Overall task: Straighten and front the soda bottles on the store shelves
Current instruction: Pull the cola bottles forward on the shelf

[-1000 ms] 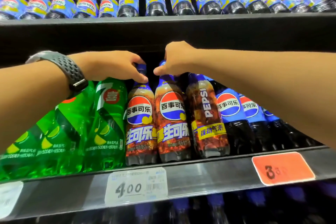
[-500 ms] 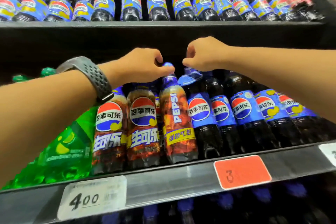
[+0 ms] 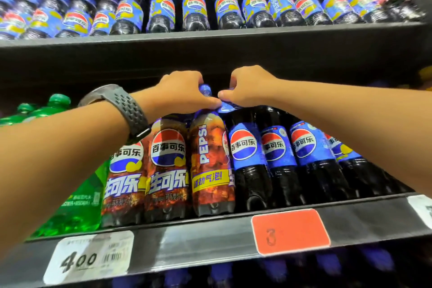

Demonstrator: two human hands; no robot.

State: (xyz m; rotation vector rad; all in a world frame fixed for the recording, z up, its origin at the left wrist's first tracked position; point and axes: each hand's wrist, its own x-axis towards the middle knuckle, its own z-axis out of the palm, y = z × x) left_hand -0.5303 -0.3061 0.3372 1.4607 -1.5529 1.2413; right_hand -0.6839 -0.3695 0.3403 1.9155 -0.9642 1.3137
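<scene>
Left hand: the left hand [image 3: 184,92] is curled over the neck of the brown-label bottle [image 3: 211,166], fingers wrapped just under its blue cap [image 3: 204,89], thumb along the shoulder; a grey watch [image 3: 122,110] sits on the wrist.
Right hand: the right hand [image 3: 249,87] is closed in a pinch on the top of the blue-label bottle [image 3: 249,161] next door, thumb tip touching the bottle's blue neck wrap; its cap is hidden by the fingers.
Brown-label bottle: stands at the front edge of the middle shelf [image 3: 210,238], turned so the word PEPSI runs up its side and the round logo shows only at the right edge.
Neighbours: two more brown-label bottles [image 3: 167,170] to its left face forward; green bottles [image 3: 77,206] stand further left, partly behind the left forearm.
Blue-label bottle: at the front edge, logo forward, touching the brown one; more of the same run to the right.
Shelf edge: white price tag [image 3: 90,258] reading 400, orange price tag [image 3: 291,231] reading 3.
Top shelf: a row of small blue-label bottles [image 3: 194,7], blurred toward both ends.
</scene>
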